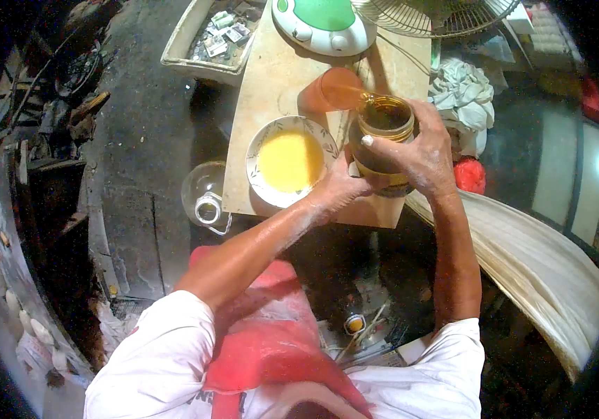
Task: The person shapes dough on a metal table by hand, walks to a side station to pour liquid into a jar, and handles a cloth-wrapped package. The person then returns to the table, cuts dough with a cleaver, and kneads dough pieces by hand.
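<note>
1. I have the jar (384,130) over the near right part of the desk (271,84), its mouth in view; whether its base touches the wood I cannot tell.
2. My left hand (349,183) has its fingers around the low side of the jar, and the forearm crosses in front of the bowl (252,173).
3. My right hand (425,152) grips the upper right side, thumb laid across the front below the rim, so both sets of fingers are closed around the glass.
4. Amber liquid (368,102) shows at the lip on the side by the orange cup (338,89); I cannot tell whether it is running out.
5. The bowl sits left of the jar, leaf-patterned at the rim, with a yellow filling (287,157).
6. At the far end of the desk I see a green-and-white appliance (324,26), with a fan (446,15) to its right.
7. Off the left edge are a white tub (171,54) of litter and, nearer me, a clear container (194,192).
8. Off the right edge lie a crumpled cloth (461,94), a red bundle (469,175) and a long pale cloth (533,255).
</note>
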Demonstrator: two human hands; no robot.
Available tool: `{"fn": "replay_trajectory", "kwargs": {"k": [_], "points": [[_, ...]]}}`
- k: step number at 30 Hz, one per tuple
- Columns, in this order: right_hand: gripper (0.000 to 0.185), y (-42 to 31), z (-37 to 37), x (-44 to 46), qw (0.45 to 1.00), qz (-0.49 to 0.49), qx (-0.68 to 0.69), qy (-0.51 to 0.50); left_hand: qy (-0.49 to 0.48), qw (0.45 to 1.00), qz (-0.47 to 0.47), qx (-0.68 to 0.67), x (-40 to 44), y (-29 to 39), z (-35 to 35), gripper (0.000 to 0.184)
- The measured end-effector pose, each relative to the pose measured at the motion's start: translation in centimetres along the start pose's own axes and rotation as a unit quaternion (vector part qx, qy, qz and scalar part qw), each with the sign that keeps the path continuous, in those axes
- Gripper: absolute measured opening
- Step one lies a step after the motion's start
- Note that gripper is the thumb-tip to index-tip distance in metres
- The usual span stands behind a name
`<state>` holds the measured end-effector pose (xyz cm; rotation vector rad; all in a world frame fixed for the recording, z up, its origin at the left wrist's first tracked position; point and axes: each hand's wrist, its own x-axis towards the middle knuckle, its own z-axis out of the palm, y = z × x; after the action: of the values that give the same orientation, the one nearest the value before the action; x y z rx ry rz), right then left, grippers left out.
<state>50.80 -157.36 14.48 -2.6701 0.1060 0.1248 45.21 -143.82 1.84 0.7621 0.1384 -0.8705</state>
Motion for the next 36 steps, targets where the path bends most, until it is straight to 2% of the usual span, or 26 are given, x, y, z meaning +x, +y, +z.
{"fn": "replay_trajectory", "kwargs": {"k": [17, 20, 26, 28, 32, 34, 36], "points": [[0.069, -0.2, -0.7, 0.5, 1.000, 0.014, 0.012, -0.022, -0.002, 1.000, -0.001, 0.016, 0.3, 0.3, 0.1, 0.101], [0.068, -0.4, -0.7, 0.6, 0.999, 0.034, 0.016, -0.033, -0.019, 1.000, -0.020, -0.007, 0.6, 0.1, 0.2, 0.104], [0.068, -1.1, -0.9, 0.9, 0.999, 0.009, -0.018, -0.027, -0.021, 1.000, -0.007, -0.016, 0.6, 0.7, 0.5, 0.106], [0.068, -1.5, -1.0, 1.1, 0.999, 0.014, -0.025, -0.032, -0.039, 0.998, 0.025, -0.041, 0.4, 1.0, 0.8, 0.108], [0.067, -1.7, -0.9, 1.3, 0.999, 0.011, -0.023, -0.030, -0.002, 0.997, 0.007, -0.071, 0.4, 0.6, 0.6, 0.103], [0.067, -1.7, -0.9, 1.4, 0.999, -0.006, -0.036, -0.029, -0.024, 0.997, -0.006, -0.072, 0.8, 0.5, 0.4, 0.113], [0.067, -1.5, -0.8, 1.3, 0.999, -0.006, -0.031, -0.022, -0.028, 0.997, -0.004, -0.066, 0.8, 0.5, 0.3, 0.113]]}}
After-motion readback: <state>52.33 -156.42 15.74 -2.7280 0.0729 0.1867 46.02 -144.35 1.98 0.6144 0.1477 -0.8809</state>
